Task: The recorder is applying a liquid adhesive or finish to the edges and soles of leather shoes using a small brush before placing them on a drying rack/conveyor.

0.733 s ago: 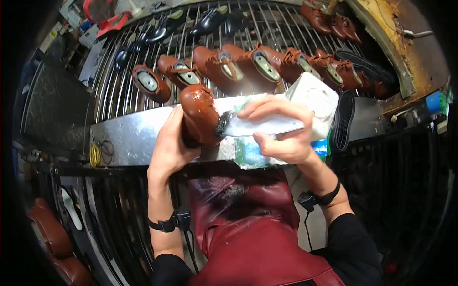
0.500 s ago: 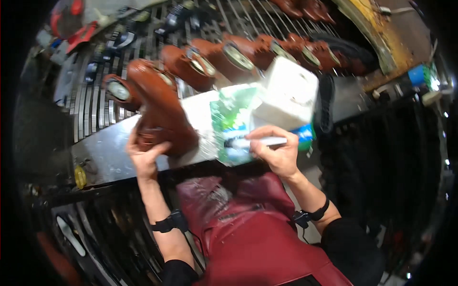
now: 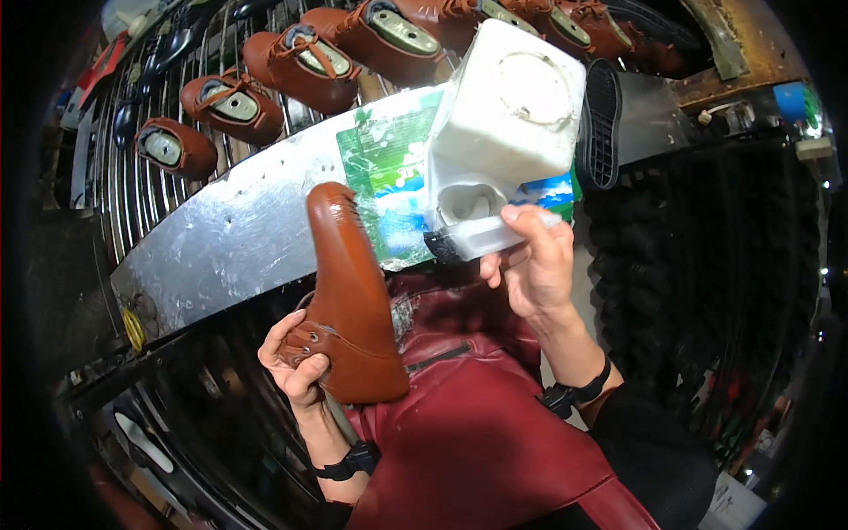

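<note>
My left hand (image 3: 296,364) is closed around the laced part of a brown leather shoe (image 3: 349,283). Its toe points away from me, and its heel hangs over my apron, off the table's front edge. Between the fingers of my right hand (image 3: 543,261) is a brush (image 3: 486,240) with a pale handle and dark bristles. The brush lies across the near side of the opening in a white plastic container (image 3: 508,110); whether it touches the rim I cannot tell. That container stands on a green and blue printed sheet (image 3: 389,159) on the metal table.
Several brown shoes (image 3: 305,66) on lasts line a slatted metal rack behind the metal tabletop (image 3: 221,225). A black sole (image 3: 601,124) lies right of the container. Black soles hang at the right, and a dark red apron (image 3: 477,415) covers my lap.
My left hand has brought the shoe down toward me, off the tabletop. My right hand has turned, and the brush has gone from above the printed sheet to the container's opening. The view has shifted.
</note>
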